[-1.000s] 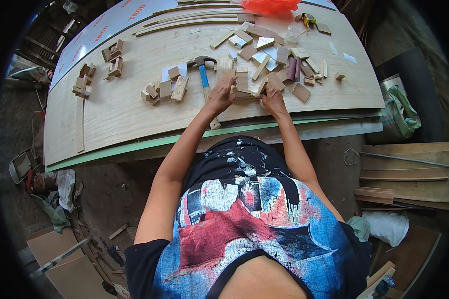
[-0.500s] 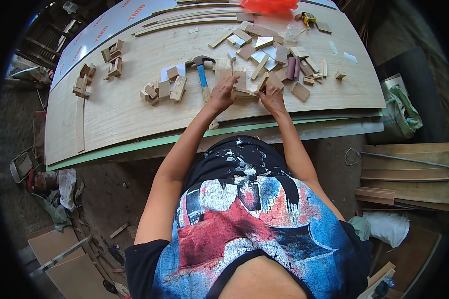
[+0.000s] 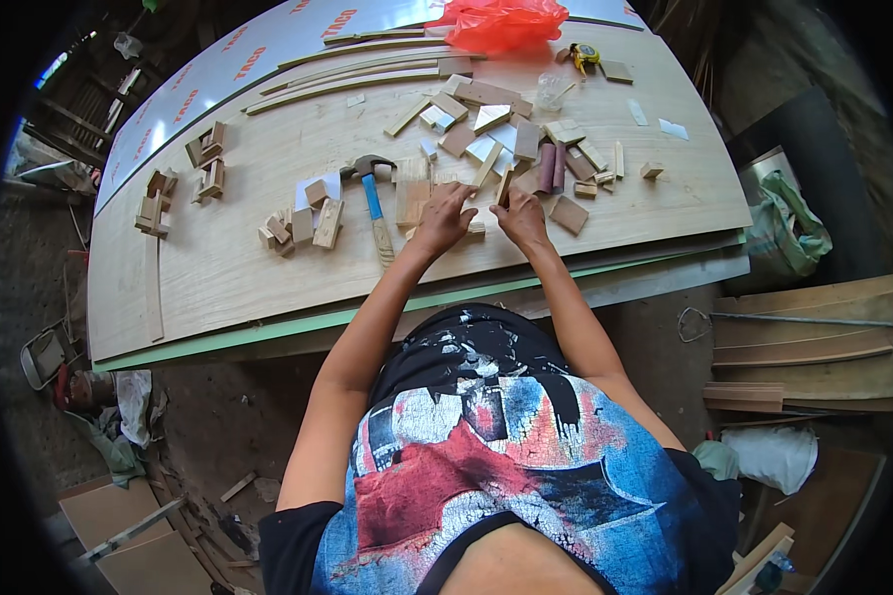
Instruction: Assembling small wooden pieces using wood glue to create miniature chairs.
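Observation:
My left hand (image 3: 444, 215) is over small wooden pieces near the table's front edge, its thumb and forefinger apart. It covers part of what lies beneath. A flat wooden block (image 3: 413, 190) is beside it on the left, and a short wood piece (image 3: 477, 228) shows under the thumb. Close by on the right, my right hand (image 3: 522, 220) pinches a small wooden strip (image 3: 505, 184), which tilts up from the fingers. A claw hammer (image 3: 372, 198) with a blue and wooden handle lies left of my left hand.
Scattered offcuts (image 3: 492, 119) and brown rolls (image 3: 547, 169) are beyond my hands. Small wooden assemblies (image 3: 154, 203) stand at the left, more blocks (image 3: 328, 223) left of the hammer. Long strips (image 3: 357, 84), a red plastic bag (image 3: 506, 25) and a tape measure (image 3: 585, 58) are at the back.
The whole view has shifted, so the table sits lower and further left. Relative to the table, my left hand has moved right, over the small pieces. My right hand still holds the strip, slightly farther away.

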Demonstrator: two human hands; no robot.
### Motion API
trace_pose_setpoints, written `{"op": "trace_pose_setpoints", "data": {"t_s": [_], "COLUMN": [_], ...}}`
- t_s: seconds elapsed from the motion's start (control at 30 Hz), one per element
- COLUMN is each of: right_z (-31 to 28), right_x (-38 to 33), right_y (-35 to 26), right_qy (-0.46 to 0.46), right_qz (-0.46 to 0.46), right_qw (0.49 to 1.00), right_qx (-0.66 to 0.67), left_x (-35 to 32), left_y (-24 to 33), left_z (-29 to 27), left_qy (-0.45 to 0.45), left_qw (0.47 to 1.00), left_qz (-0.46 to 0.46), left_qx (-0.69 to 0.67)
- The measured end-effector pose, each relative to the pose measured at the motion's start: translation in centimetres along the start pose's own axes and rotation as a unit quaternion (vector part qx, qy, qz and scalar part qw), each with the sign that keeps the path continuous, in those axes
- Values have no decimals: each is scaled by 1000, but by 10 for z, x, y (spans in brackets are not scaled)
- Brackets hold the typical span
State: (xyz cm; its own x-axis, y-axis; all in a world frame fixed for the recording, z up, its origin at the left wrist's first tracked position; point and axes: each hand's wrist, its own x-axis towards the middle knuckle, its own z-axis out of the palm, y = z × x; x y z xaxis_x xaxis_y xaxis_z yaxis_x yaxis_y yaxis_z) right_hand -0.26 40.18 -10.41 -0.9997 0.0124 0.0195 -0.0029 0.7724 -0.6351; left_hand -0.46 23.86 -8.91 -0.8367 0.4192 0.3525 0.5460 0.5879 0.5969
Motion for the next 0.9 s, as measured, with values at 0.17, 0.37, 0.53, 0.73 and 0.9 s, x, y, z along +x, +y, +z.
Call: {"op": "trace_pose_setpoints", "data": {"t_s": [0.17, 0.37, 0.53, 0.73, 0.9], "right_z": [-2, -6, -14, -14, -11], "right_x": [10, 23, 34, 51, 60], "right_y": [6, 13, 10, 17, 23], "right_qy": [37, 50, 30, 26, 34], "right_qz": [-20, 15, 34, 47, 77], "right_qw": [999, 999, 999, 998, 995], "right_qx": [-26, 2, 5, 20, 59], "left_x": [11, 20, 29, 43, 51], "left_y": [0, 2, -4, -15, -33], "left_z": [12, 19, 26, 26, 23], "left_qy": [3, -32, -14, 15, 60], "left_qw": [1000, 998, 999, 996, 985], "left_qz": [-3, -44, -52, -88, -163], "left_qx": [-18, -10, -9, 21, 16]}}
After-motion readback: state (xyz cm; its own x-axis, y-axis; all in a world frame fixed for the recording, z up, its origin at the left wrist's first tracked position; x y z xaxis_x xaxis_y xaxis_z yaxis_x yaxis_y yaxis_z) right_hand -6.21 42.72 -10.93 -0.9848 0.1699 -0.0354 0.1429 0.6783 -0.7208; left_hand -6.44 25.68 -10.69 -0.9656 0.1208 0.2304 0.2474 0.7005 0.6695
